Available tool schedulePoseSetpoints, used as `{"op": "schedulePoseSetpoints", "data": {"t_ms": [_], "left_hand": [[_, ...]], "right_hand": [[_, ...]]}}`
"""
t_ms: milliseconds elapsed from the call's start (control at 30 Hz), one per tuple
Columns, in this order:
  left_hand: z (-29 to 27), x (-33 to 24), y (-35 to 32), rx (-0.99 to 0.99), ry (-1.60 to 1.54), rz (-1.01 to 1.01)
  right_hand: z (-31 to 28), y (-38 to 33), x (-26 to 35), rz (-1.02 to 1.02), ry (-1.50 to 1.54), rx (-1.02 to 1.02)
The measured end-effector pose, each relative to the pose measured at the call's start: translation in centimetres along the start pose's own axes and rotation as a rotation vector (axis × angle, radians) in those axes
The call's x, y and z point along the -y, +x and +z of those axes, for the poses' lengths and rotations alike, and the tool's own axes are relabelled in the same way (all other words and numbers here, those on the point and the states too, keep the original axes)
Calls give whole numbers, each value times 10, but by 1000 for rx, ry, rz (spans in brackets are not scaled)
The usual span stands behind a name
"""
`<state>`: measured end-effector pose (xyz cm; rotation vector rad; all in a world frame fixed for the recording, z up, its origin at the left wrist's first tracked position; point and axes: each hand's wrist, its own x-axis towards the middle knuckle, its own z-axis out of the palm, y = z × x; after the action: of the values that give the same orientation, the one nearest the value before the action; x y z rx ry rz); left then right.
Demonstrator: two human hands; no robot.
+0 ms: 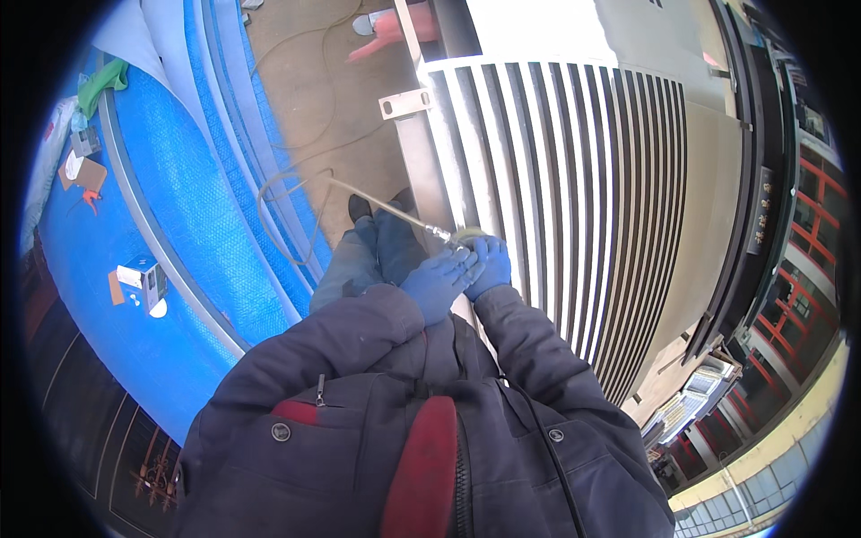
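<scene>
Both my hands wear blue gloves and meet over the near left edge of a slatted metal panel. My left hand is closed around the body of an air sander, whose round, pale edge shows just past the fingers. Beside it, my right hand grips the same tool from the right. Much of the tool is hidden under the gloves. A metal coupling joins it to a tan air hose, which loops away to the left.
A metal bracket plate with holes sticks out from the panel's left side. Blue bubble sheeting covers the left, with a small box and an orange-red tool on it. A red glove-like thing lies on the brown floor ahead.
</scene>
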<state>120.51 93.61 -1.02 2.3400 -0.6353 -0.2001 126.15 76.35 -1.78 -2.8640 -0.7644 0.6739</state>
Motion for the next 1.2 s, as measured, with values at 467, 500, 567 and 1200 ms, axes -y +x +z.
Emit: {"op": "schedulePoseSetpoints", "data": {"t_ms": [467, 500, 567, 1200], "left_hand": [[11, -5, -26, 23, 8, -1], [13, -8, -26, 21, -5, 5], [12, -3, -19, 20, 6, -21], [7, 22, -2, -31, 67, -129]], "right_hand": [[51, -14, 0, 71, 61, -48], [50, -16, -1, 88, 73, -41], [47, -6, -2, 47, 38, -52], [29, 40, -2, -39, -60, -131]]}}
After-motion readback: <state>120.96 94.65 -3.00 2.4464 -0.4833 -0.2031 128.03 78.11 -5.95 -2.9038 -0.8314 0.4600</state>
